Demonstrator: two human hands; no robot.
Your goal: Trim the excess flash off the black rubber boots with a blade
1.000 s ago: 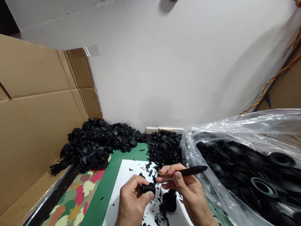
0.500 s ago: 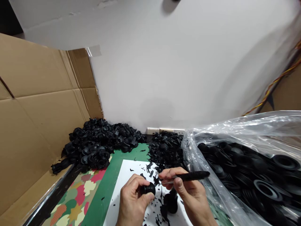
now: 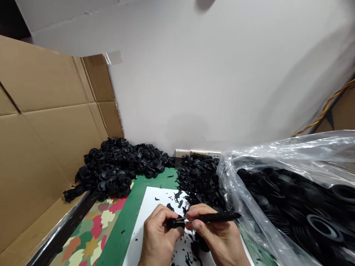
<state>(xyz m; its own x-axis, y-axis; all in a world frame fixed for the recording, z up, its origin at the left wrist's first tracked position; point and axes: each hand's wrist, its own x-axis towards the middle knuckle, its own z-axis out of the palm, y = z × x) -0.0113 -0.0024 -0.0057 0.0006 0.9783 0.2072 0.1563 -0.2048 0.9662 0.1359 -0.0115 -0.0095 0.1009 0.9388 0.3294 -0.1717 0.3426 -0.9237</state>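
My left hand [image 3: 158, 232] pinches a small round black rubber part [image 3: 172, 223] between thumb and fingers, over a white sheet [image 3: 146, 210]. In my right hand [image 3: 219, 231] is a knife with a black handle [image 3: 222, 216]. Its thin metal blade [image 3: 181, 220] points left and meets the edge of the rubber part, though the fingers hide some of the contact. Black scraps [image 3: 189, 256] are strewn on the sheet below. Another black rubber piece [image 3: 202, 244] lies beneath my right hand, mostly covered by it.
A heap of black ribbed rubber parts [image 3: 119, 166] sits back left beside a cardboard wall [image 3: 52, 129]. Black offcuts [image 3: 201, 177] are piled behind the hands. At right, a clear plastic bag [image 3: 235, 199] holds ribbed black parts [image 3: 294, 207]. Under the sheet is a green board [image 3: 122, 225].
My right hand has moved left and slightly down, bringing the knife's blade from beside the rubber part onto its edge. The camera view has shifted slightly.
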